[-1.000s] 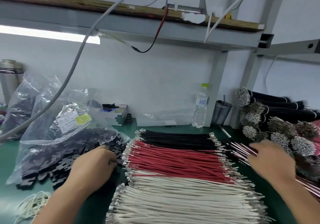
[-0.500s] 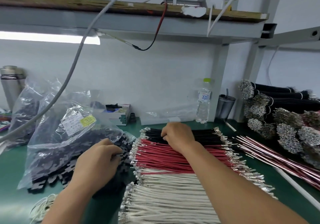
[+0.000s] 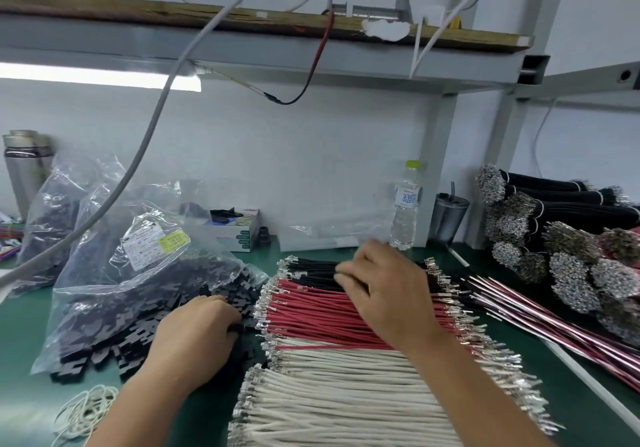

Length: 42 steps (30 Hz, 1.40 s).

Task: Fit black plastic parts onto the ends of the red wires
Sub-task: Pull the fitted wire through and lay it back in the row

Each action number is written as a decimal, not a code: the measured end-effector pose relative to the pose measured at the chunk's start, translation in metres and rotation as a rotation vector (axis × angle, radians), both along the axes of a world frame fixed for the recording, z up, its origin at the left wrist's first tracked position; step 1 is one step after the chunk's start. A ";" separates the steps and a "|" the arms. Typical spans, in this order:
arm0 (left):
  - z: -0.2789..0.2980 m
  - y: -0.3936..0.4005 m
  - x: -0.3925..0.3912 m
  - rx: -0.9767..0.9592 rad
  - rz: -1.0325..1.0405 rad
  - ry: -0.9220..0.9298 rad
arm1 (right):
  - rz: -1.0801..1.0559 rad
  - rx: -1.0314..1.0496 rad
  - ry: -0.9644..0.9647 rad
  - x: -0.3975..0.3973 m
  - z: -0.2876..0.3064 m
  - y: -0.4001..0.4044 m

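Both our hands are at the stock: our right hand (image 3: 388,294), which a second ago was over the loose pink wires at the desk's right edge, now hovers with fingers loosely spread above the row of black wires (image 3: 311,273) and red wires (image 3: 311,315) at the desk's middle, gripping nothing we can see. Our left hand (image 3: 197,335) has stayed curled into the heap of black plastic parts (image 3: 138,335) spilling from the clear bag (image 3: 114,273) toward the left; what it holds is hidden. We judge we are only now picking a red wire and its part; nothing is fitted yet.
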State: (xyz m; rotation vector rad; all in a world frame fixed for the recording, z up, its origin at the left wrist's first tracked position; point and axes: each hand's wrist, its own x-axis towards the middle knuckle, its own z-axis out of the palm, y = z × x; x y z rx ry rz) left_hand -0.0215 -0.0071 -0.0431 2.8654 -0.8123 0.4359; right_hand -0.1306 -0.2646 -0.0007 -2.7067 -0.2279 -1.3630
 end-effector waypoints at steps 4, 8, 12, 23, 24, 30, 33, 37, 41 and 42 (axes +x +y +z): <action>0.012 -0.002 -0.008 -0.188 0.040 -0.159 | 0.031 0.133 0.071 -0.009 -0.019 0.003; 0.014 -0.019 -0.020 -0.811 -0.129 0.012 | 0.093 0.215 0.135 -0.014 -0.020 0.003; 0.015 -0.033 -0.033 -1.290 -0.310 0.514 | 0.154 0.287 0.196 -0.015 -0.019 0.006; 0.010 -0.041 -0.041 -1.191 -0.401 0.572 | 0.192 0.308 0.159 -0.015 -0.017 0.020; 0.010 -0.041 -0.041 -1.195 -0.403 0.584 | 0.189 0.290 0.162 -0.015 -0.017 0.021; 0.010 -0.043 -0.045 -1.179 -0.397 0.618 | 0.165 0.291 0.157 -0.017 -0.014 0.019; 0.010 -0.043 -0.045 -1.173 -0.402 0.601 | 0.168 0.297 0.192 -0.017 -0.014 0.018; 0.011 -0.041 -0.042 -1.001 -0.413 0.406 | 0.193 0.300 0.271 -0.016 -0.014 0.016; 0.011 -0.040 -0.040 -0.951 -0.415 0.359 | 0.203 0.327 0.329 -0.015 -0.013 0.014; 0.011 -0.040 -0.039 -0.956 -0.414 0.368 | 0.209 0.332 0.343 -0.015 -0.014 0.014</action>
